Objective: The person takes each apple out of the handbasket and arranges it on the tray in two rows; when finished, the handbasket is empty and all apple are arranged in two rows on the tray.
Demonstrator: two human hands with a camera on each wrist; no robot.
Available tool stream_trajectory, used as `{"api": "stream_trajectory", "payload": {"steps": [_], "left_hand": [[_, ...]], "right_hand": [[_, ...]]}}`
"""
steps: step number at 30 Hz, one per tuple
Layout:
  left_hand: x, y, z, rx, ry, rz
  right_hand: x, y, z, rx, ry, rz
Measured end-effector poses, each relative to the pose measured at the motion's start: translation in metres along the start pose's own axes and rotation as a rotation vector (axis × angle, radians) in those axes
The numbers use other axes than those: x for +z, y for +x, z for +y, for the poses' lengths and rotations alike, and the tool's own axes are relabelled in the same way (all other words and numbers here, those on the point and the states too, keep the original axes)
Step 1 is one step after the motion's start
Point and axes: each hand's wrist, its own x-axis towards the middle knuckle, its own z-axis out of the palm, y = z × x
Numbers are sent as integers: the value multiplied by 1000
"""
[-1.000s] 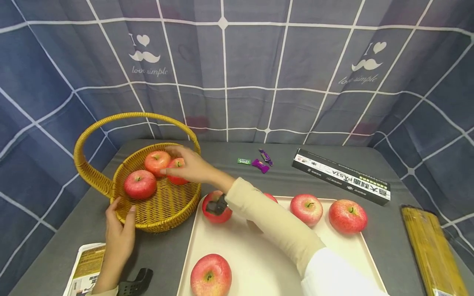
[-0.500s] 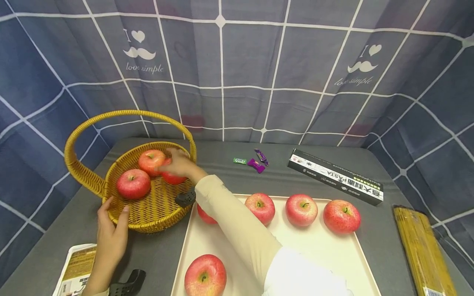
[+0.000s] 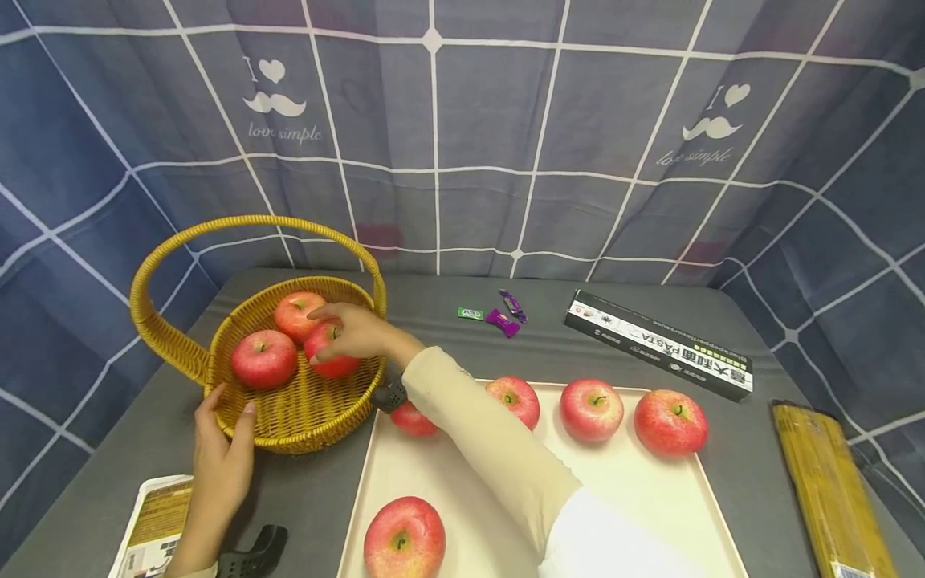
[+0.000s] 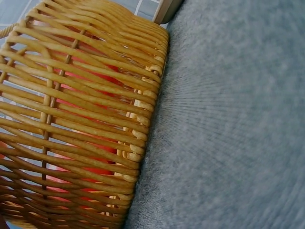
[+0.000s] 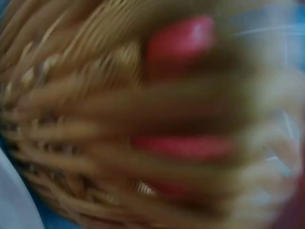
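Note:
A yellow wicker basket [image 3: 303,413] with a tall arched handle stands at the left. My left hand [image 3: 222,470] holds its near-left rim, thumb and fingers at the edge. Inside, my right hand [image 3: 361,331] grips a red apple [image 3: 336,367], thumb on the near side and fingers over the far side. Two more apples lie beside it, a lighter apple [image 3: 295,313] at the back and a red apple [image 3: 264,359] at the left. The left wrist view shows the woven wall [image 4: 95,105] with red behind the gaps. In the right wrist view the wicker [image 5: 86,109] is blurred.
A cream tray [image 3: 462,490] bears several apples, one partly hidden by the right forearm. Behind it lie small wrapped candies [image 3: 503,323] and a black pasta box [image 3: 658,345]. A spaghetti pack [image 3: 831,490] is far right, a flat packet [image 3: 155,522] near left.
My right hand has drawn slightly toward the near side of the basket, and the apple in its fingers shows more. The left hand stays at the rim. The view shifted slightly.

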Motion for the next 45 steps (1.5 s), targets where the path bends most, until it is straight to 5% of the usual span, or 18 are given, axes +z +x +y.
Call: {"api": "stream_trajectory", "payload": {"steps": [4, 9, 17, 24, 31, 36, 40, 45], "left_hand": [[1, -3, -1, -20, -9, 1], [3, -4, -1, -10, -24, 9], [4, -1, 0, 27, -31, 21], [4, -1, 2, 25, -29, 18], [3, -1, 0, 25, -28, 26], [2, -1, -1, 14, -27, 24], [2, -1, -1, 13, -27, 20], [4, -1, 0, 32, -34, 28]], "right_hand": [[-17, -31, -12, -156, 10, 47], [-41, -100, -18, -282, 74, 67], [-37, -219, 3, -278, -30, -33], [-15, -284, 31, -306, -166, -87], [2, -302, 39, -349, -287, -82], [-7, -300, 36, -360, -321, -72], [-25, -280, 27, -320, -205, -71], [-45, -223, 16, -355, -42, 42]]}}
